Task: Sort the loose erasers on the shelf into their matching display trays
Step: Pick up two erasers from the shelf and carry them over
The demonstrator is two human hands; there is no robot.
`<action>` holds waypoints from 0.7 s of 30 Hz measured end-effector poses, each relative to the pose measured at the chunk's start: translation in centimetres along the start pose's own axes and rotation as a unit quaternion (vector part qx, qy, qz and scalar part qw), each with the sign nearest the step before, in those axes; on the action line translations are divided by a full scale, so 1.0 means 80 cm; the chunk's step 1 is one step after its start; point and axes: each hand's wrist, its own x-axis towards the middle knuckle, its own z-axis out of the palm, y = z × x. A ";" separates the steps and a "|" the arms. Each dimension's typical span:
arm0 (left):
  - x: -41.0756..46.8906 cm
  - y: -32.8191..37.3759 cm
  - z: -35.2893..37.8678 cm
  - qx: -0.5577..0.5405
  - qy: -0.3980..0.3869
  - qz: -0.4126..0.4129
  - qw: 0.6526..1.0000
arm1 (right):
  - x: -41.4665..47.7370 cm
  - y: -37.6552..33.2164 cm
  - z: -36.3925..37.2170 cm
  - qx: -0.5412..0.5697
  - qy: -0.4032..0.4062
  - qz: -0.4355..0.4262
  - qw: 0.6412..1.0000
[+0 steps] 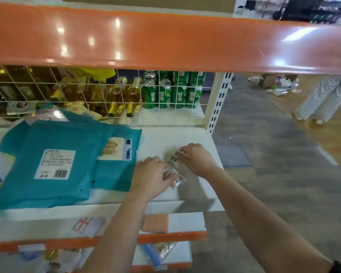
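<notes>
White shelf (165, 138), right end: wrapped erasers (174, 164) bunched between my hands. Right hand (198, 157) curls its fingers onto their far end. Left hand (152, 174) touches the near end, its grip too blurred to tell. Teal packages (47, 164) lie to the left.

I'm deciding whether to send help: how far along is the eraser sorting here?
Done: nothing visibly; no display tray shows in this view. In hand: the left hand and right hand are both on a small cluster of wrapped, labelled erasers on the white shelf, beside the teal bags; the grip is too blurred to judge. Left: that whole cluster must reach its trays.
</notes>
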 end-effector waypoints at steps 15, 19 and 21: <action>-0.005 0.015 -0.001 -0.188 -0.001 -0.044 0.981 | 0.001 0.000 -0.012 0.178 -0.011 0.048 0.983; -0.002 0.021 -0.004 -0.217 0.008 -0.021 0.976 | -0.020 0.012 -0.023 0.180 0.027 0.067 0.981; 0.004 0.029 -0.004 -0.216 0.014 -0.008 0.976 | -0.039 0.023 -0.033 0.171 0.047 0.086 0.980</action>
